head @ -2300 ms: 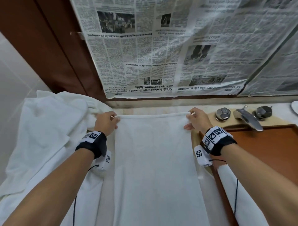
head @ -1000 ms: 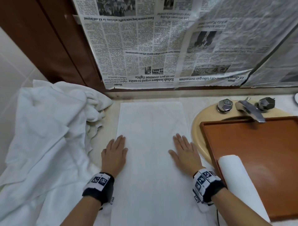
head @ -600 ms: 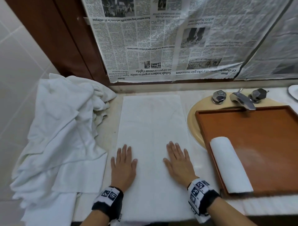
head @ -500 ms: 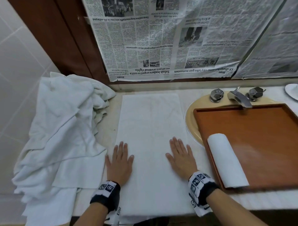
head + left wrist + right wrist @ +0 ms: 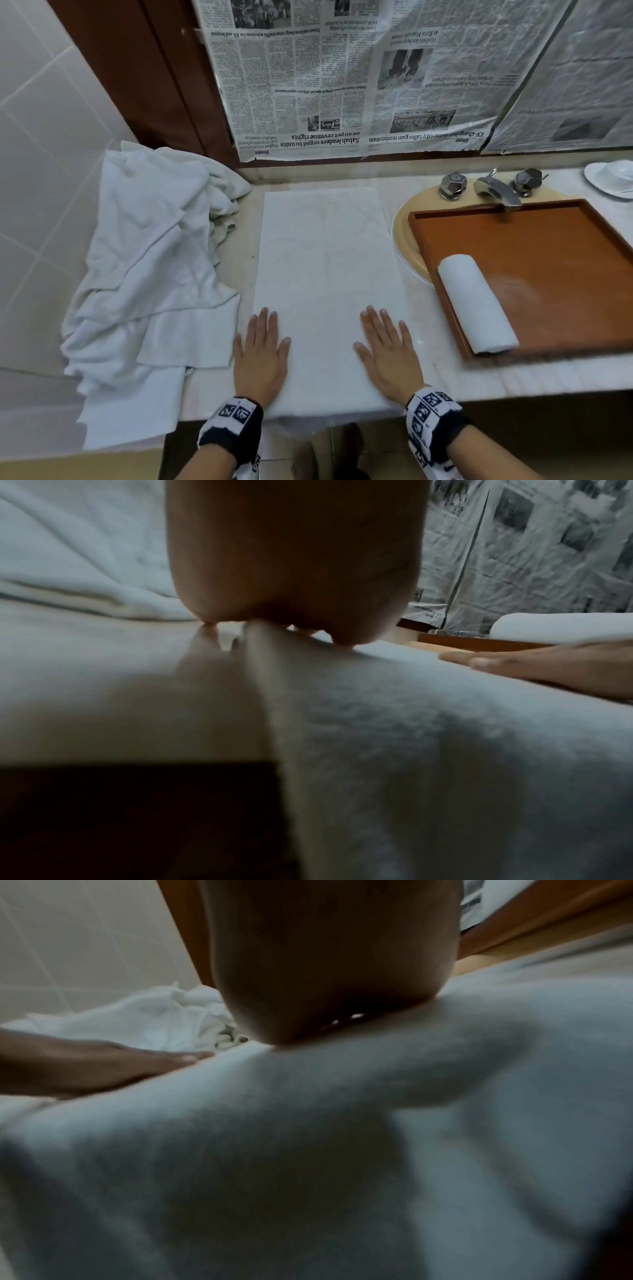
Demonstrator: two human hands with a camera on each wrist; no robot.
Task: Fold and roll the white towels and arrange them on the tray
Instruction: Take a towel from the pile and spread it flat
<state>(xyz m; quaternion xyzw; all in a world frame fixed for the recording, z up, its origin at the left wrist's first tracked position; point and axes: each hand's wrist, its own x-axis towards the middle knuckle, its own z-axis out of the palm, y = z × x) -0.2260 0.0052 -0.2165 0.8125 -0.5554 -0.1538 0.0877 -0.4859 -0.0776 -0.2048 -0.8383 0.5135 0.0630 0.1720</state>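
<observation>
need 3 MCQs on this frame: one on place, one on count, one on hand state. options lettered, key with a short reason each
1. Where does the rolled towel lie?
A. on the heap by the tiled wall
B. in the wooden tray, along its left side
C. under the faucet, on the counter

2. How many rolled towels are in the tray?
A. one
B. two
C. none

3. What are the hands doing?
A. both pinch the far corners of the flat towel
B. the left hand lifts a towel off the heap
C. left hand and right hand lie flat, fingers straight, on the near end of the flat towel

Key:
1 B, the head view shows the roll inside the tray's left rim.
2 A, only one roll is there; the rest of the tray floor is bare.
3 C, palms are down on the towel, with no grip on it.
</observation>
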